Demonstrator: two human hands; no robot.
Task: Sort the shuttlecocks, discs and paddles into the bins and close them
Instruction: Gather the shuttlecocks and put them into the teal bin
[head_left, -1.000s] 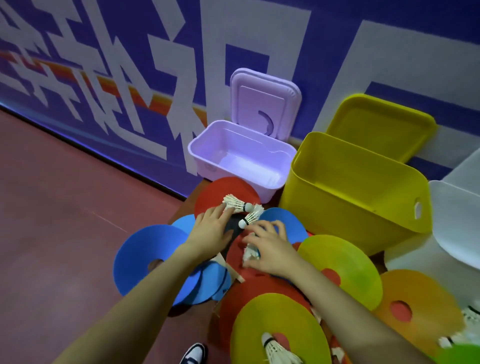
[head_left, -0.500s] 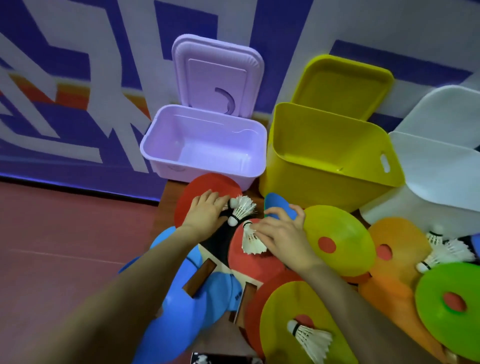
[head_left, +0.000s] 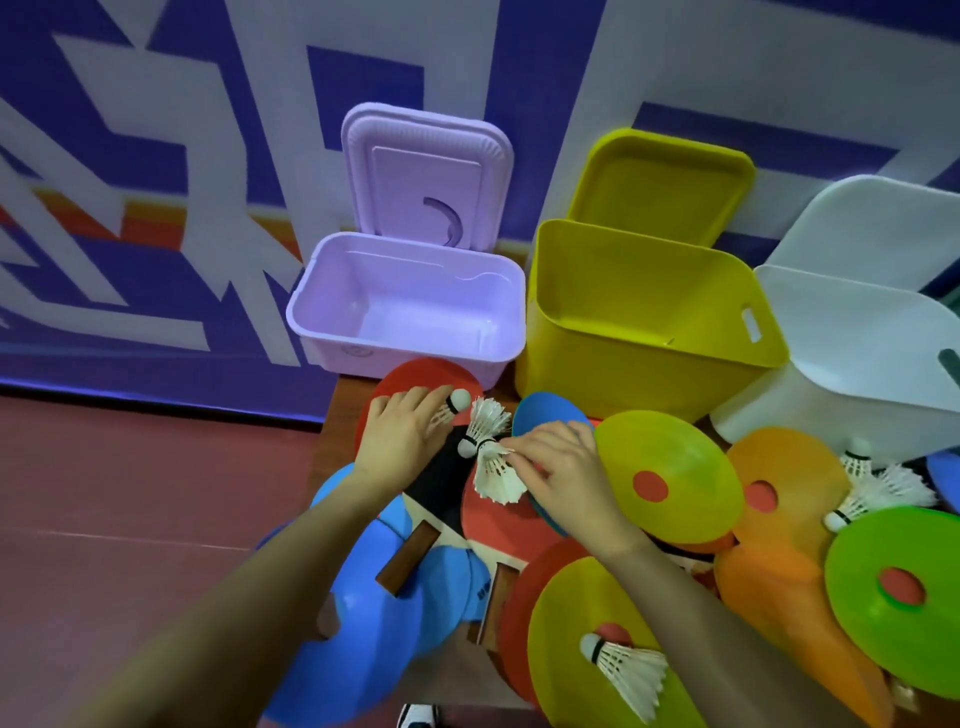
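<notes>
Each grip pinches a shuttlecock, left hand (head_left: 402, 434) and right hand (head_left: 563, 475); squeezing could crush feathers of the right's shuttlecock (head_left: 496, 473).

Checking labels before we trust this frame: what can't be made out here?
Head view only:
- White bin: inside hidden by its near wall; right side cut by the frame edge.
- Left hand: grip on its shuttlecock unclear, feathers under the fingers.
- Paddles: faces partly covered by both hands.
- Discs at the bottom edge: cut off, blurred.
</notes>
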